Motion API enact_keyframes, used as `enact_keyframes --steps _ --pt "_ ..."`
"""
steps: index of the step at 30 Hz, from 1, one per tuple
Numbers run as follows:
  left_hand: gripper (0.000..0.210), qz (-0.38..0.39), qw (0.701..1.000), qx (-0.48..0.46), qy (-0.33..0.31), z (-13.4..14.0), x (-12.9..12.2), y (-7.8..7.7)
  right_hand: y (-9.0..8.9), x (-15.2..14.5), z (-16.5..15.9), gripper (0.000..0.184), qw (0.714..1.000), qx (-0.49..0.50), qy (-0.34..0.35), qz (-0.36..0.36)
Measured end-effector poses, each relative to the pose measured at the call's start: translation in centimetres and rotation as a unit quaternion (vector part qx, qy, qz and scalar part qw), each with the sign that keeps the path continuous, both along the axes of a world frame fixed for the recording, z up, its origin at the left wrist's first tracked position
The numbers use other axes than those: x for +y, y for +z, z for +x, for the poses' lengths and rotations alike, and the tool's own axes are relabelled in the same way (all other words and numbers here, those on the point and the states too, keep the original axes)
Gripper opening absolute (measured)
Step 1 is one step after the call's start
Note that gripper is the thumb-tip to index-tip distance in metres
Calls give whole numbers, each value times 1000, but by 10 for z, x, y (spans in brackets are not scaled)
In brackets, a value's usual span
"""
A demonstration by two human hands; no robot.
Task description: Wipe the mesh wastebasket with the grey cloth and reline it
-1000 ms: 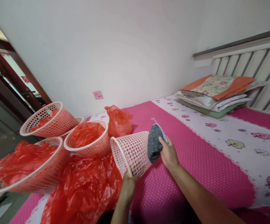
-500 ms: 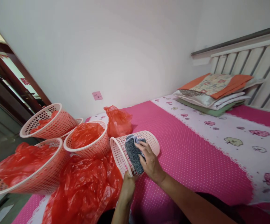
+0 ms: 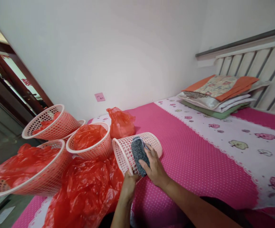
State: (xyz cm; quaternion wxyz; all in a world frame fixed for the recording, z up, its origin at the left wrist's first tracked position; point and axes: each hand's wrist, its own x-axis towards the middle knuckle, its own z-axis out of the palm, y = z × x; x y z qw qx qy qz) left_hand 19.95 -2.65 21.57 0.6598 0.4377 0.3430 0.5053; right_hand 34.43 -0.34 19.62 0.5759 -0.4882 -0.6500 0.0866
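Note:
A pale pink perforated plastic basket [image 3: 155, 142] lies on its side on the bed, its mouth facing left. My left hand [image 3: 129, 183] is closed on the near part of its rim. In my right hand [image 3: 154, 166] is a dark grey fuzzy cloth [image 3: 139, 155], pressed against the basket's outer wall with the thumb and fingers around it. The cloth and hand cover much of the basket's side. Just left of the basket, a heap of crumpled red plastic bags [image 3: 87, 190] spreads over the bed.
Several similar baskets with red bags stand at the left, including a middle one [image 3: 104, 148] and a front one [image 3: 54, 177]. Behind sits a bulging red plastic bag [image 3: 122, 124]. Folded bedding [image 3: 219, 90] lies by the headboard [image 3: 256, 69]. The pink dotted bedspread [image 3: 189, 155] stretches rightward.
The cloth has shifted slightly right and turned more upright along the basket's side, moving with my right hand. My left hand keeps its hold on the rim.

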Motion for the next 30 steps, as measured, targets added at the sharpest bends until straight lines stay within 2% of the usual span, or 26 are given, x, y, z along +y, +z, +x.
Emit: enact_keyframes --steps 4,7,11,15,17,19,21,23,25,27,30 --pt "66 -11 1000 7 13 -5 4 -3 2 -13 -10 64 998 -54 27 -3" --pt "53 -9 1000 15 20 -8 6 -7 1 -13 -13 61 999 -44 26 2" --pt "43 -9 999 31 12 -7 7 -12 -2 -2 -9 67 995 89 27 -24" --pt "57 39 998 54 -5 -5 8 -21 0 4 -5 77 973 209 37 -88" --pt "65 62 997 53 -11 -4 10 -26 4 5 -3 73 964 240 53 -100" --pt "65 56 997 43 -6 -4 12 -30 9 5 1 58 959 249 65 -117" --pt "62 36 999 34 7 -3 13 -32 14 5 5 38 963 229 50 -135" --pt "59 25 999 28 7 -2 14 -31 19 5 10 27 973 193 19 -125" --pt "58 33 999 23 0 -2 14 -27 24 4 14 24 980 170 5 -102" --pt "58 41 999 31 2 -1 13 -22 27 3 19 24 976 187 18 -109" --pt "63 36 995 71 61 -2 7 -11 28 5 28 33 936 301 63 -169"
